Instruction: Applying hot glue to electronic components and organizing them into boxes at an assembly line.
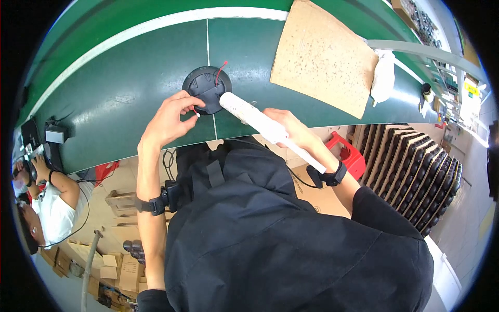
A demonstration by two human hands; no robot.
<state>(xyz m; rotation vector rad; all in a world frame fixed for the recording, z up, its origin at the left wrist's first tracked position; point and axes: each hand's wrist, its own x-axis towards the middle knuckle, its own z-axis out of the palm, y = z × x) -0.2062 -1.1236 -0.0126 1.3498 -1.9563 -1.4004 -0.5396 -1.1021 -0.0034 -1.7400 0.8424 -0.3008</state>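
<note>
The green bench (pixel 130 78) spreads before me, a spotted tan cardboard sheet (pixel 325 57) on its right side. My right hand (pixel 292 124) is closed around a long white tool (pixel 254 119), its blunt end at the right edge of a round black part (pixel 208 89) on the bench. My left hand (pixel 169 118) reaches that part's near-left edge. A thin red wire (pixel 225 63) runs to its far rim; a tiny red-and-white lead (pixel 197 112) shows between my left finger and thumb, though whether they pinch it I can't quite tell

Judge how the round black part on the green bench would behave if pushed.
The round black part would probably slide rather than tip, looking low and broad on the green bench. Its moulded shell looks stiff. The thin red wire crossing its rim would likely flex.
</note>
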